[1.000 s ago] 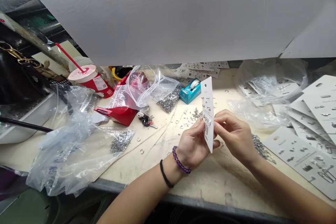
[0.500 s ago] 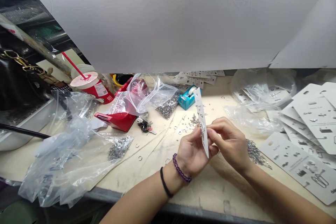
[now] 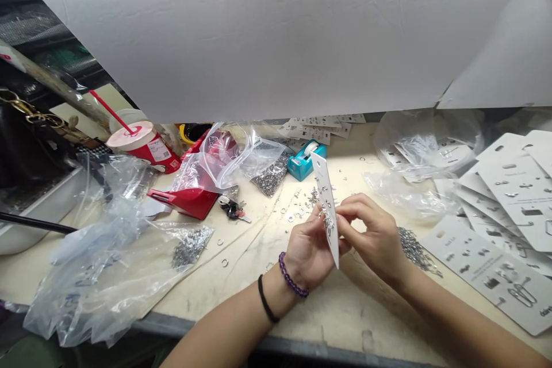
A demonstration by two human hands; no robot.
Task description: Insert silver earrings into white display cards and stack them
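Note:
A white earring card [image 3: 322, 184] stands nearly edge-on in front of me, with several small silver earrings on its left face. My left hand [image 3: 305, 253] grips its lower part, thumb on the earring side and fingers behind. Behind the card, my right hand [image 3: 376, 238] is closed in a pinch, its fingertips against or very near the back. Whatever sits in that pinch is too small or hidden to make out. Loose silver pieces [image 3: 311, 198] lie on the table beyond the card. A pile of small metal parts [image 3: 416, 250] is beside my right wrist.
Filled earring cards [image 3: 487, 276] are stacked at the right. Clear bags [image 3: 414, 195] lie behind my right hand. A teal tape dispenser [image 3: 302, 165], red scoop [image 3: 190, 202], keys [image 3: 233, 208], and a red cup [image 3: 149, 149] stand farther left. A large white board [image 3: 276, 34] hangs over the back.
The card has tilted a little, its top leaning farther left. Both hands stay at it in nearly the same grip. The whole view has shifted slightly.

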